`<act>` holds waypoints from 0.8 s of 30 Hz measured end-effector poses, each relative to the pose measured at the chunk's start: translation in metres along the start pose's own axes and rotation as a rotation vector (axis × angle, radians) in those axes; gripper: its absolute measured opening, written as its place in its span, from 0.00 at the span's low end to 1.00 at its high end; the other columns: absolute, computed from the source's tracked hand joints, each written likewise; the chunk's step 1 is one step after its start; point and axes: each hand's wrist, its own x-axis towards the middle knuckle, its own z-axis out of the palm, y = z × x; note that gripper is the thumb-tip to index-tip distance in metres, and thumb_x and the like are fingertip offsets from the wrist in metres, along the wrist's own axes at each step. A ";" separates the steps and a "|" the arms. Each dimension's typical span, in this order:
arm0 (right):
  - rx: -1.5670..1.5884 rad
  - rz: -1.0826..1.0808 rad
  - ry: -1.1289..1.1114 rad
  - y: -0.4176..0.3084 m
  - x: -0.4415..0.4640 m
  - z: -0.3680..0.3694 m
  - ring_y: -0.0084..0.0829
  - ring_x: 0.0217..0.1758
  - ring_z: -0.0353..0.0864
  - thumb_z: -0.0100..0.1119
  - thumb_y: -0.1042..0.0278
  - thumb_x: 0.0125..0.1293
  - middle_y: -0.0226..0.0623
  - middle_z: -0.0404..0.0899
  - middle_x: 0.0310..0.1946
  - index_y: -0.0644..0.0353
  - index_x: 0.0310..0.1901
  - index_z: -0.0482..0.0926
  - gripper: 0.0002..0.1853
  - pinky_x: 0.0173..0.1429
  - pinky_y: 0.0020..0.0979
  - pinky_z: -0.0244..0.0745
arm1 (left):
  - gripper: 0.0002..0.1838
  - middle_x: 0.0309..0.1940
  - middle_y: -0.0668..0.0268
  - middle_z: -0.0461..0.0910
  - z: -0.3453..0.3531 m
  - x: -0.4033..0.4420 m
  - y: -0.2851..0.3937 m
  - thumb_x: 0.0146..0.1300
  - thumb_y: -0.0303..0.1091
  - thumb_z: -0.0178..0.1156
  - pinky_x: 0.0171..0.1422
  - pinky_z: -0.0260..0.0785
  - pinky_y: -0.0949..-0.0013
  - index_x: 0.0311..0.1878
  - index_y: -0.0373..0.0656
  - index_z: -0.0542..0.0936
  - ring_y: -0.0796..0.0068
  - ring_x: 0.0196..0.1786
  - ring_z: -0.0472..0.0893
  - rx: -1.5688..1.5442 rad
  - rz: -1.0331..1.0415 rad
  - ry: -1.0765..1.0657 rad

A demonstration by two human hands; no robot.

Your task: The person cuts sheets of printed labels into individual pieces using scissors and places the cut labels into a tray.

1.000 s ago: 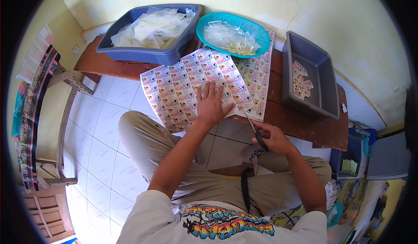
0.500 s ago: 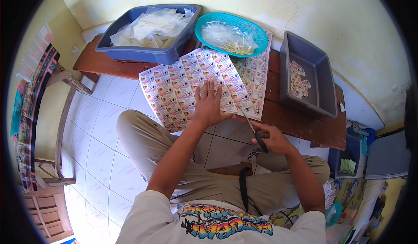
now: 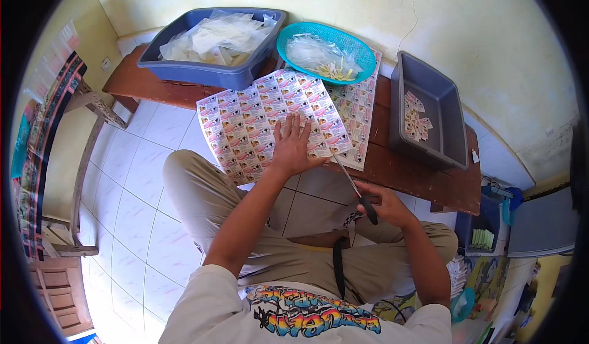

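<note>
Fingers [image 3: 297,126] splayed, sagging possible

Left hand [image 3: 291,152] lies on the white rectangular label-printed paper sheet [image 3: 261,114], overhanging the brown wooden bench [image 3: 429,182]; right hand [image 3: 386,205] holds black-handled metal scissors [image 3: 350,182] at the sheet's near edge. Unsupported paper could sag, skewing any cut.

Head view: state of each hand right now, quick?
Left hand: open, palm down on the printed sheet.
Right hand: closed, holding the scissors by the black handle.
</note>
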 end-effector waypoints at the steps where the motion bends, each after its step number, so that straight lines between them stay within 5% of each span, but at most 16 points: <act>1: 0.003 -0.003 -0.001 0.000 -0.001 -0.001 0.24 0.53 0.85 0.80 0.63 0.70 0.38 0.84 0.61 0.57 0.85 0.67 0.45 0.52 0.32 0.87 | 0.68 0.87 0.35 0.54 -0.001 0.000 0.000 0.56 0.82 0.67 0.91 0.31 0.30 0.87 0.38 0.63 0.35 0.91 0.48 -0.004 -0.004 -0.009; 24: 0.074 -0.020 0.004 0.002 0.023 0.006 0.19 0.45 0.81 0.76 0.63 0.73 0.31 0.81 0.60 0.58 0.85 0.67 0.42 0.51 0.26 0.81 | 0.68 0.88 0.36 0.53 -0.001 0.000 -0.002 0.58 0.83 0.65 0.91 0.29 0.31 0.87 0.38 0.62 0.36 0.92 0.46 -0.029 -0.011 -0.020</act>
